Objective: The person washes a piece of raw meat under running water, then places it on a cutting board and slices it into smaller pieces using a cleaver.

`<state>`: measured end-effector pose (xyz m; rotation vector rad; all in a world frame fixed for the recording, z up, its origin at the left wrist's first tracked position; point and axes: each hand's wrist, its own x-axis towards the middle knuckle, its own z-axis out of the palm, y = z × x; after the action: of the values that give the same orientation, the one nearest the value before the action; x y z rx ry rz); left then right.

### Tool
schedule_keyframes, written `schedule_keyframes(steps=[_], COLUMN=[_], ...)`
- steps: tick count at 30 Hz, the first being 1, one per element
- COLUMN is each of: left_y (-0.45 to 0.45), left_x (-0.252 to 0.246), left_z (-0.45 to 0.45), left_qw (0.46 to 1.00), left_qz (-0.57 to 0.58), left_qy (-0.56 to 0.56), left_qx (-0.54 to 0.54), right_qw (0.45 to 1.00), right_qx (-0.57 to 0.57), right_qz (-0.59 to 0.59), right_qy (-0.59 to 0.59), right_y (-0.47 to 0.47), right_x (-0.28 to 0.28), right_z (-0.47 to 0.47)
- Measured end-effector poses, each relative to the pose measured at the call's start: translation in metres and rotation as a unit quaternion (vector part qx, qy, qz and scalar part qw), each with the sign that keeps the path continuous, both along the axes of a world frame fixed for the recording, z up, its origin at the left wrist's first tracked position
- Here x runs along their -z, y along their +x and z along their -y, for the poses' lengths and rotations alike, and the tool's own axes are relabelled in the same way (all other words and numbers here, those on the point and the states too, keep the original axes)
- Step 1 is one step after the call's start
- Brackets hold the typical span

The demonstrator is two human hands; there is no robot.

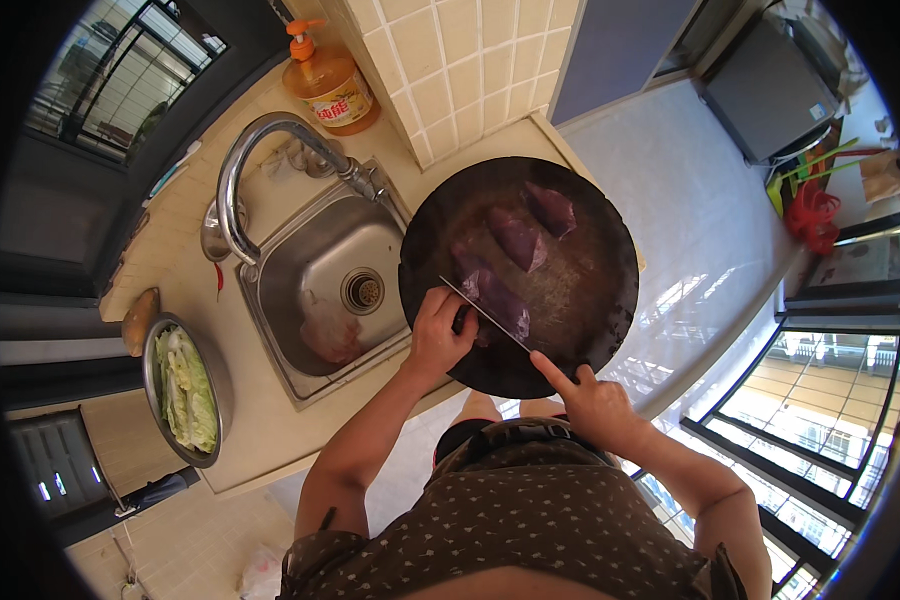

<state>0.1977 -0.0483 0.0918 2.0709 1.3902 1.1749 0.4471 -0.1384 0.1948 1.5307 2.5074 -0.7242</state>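
Note:
A round, dark chopping board (570, 315) lies across the counter to the right of the sink. Three large pieces of dark purple raw meat, perhaps liver, rest on it: one farthest away (550, 210), one in the middle (516, 238) and the nearest (499, 296). My right hand (600, 405) grips a knife (487, 315), its index finger stretched along the top of the blade. Seen almost edge-on, the blade crosses the nearest piece. On the blade's near side, my left hand (442, 334) has curled fingers against that meat; the fingertips are partly hidden.
Left of the board is a steel sink (292, 300) with a pale pink piece of meat (332, 334) inside. A curved faucet (232, 172) arches over it. Cabbage leaves (186, 390) fill a metal bowl (221, 409). An orange pump bottle (330, 86) stands by the tiled wall (472, 67).

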Motion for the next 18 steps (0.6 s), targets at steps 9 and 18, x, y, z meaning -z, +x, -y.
schedule_keyframes(steps=[9,18], left_y=[0.001,-0.002], left_x=[-0.005,-0.001], left_z=[0.002,0.004], left_qw=[1.000,1.000], left_qz=[-0.001,0.018], left_qy=[0.004,-0.006], left_qx=[0.009,0.013], right_qw=[0.992,0.999], right_qx=[0.018,0.026], right_qz=[-0.079,0.013], right_qy=[0.093,-0.034], right_y=[-0.071,0.002], right_x=[0.030,-0.006], right_z=[-0.059,0.008])
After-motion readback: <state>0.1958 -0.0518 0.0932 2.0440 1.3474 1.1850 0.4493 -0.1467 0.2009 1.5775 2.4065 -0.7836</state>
